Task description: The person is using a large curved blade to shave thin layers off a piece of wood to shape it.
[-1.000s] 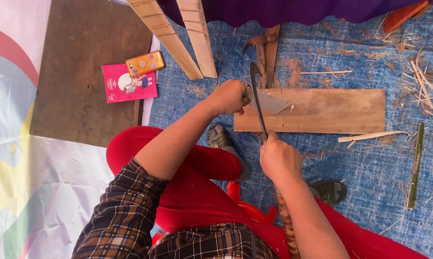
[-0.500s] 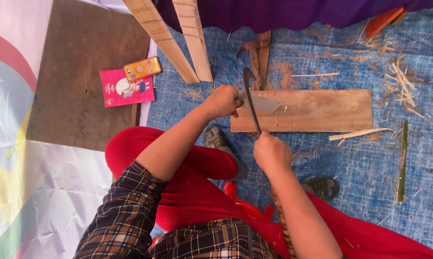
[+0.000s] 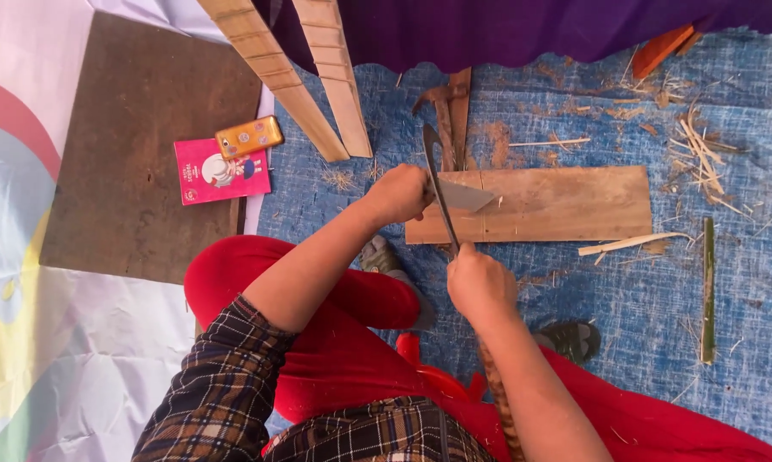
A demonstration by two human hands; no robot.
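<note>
My right hand (image 3: 482, 282) grips the handle of a long curved knife (image 3: 437, 184), whose blade points away from me over a flat wooden board (image 3: 565, 205). My left hand (image 3: 399, 192) holds a thin pale strip piece (image 3: 470, 197) against the blade, right above the board's left end. I sit on the blue tarp (image 3: 642, 299) in red trousers with my feet near the board.
A hammer (image 3: 446, 103) lies beyond the board. Two wooden slats (image 3: 317, 77) lean at the top. A green bamboo stick (image 3: 707, 291), pale shavings (image 3: 630, 244) and splinters lie to the right. A pink booklet (image 3: 221, 171) and a phone (image 3: 249, 135) rest on a brown board (image 3: 138, 154).
The view has shifted slightly. My hands and the knife keep nearly the same pose over the board, with the blade drawn a little nearer to me.
</note>
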